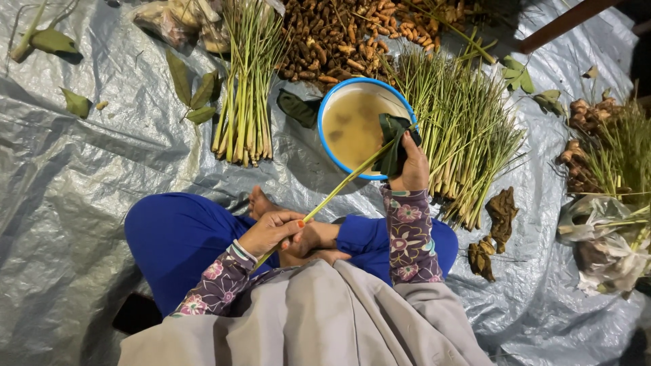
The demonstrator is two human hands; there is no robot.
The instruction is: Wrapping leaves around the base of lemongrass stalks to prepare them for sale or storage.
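I sit cross-legged in blue trousers on a grey plastic tarp [74, 176]. My left hand [272, 231] pinches the lower end of a long lemongrass stalk [344, 181] over my lap. My right hand [411, 167] grips a folded dark green leaf [392, 137] around the stalk's upper part, at the near rim of a blue-rimmed bowl [326, 146] of cloudy brownish water.
A bundle of lemongrass [245, 88] lies left of the bowl and a larger one [461, 122] to its right. A heap of brown rhizomes [332, 34] is behind. Loose green leaves [193, 91], dried leaves [498, 213] and a plastic bag [603, 244] lie around.
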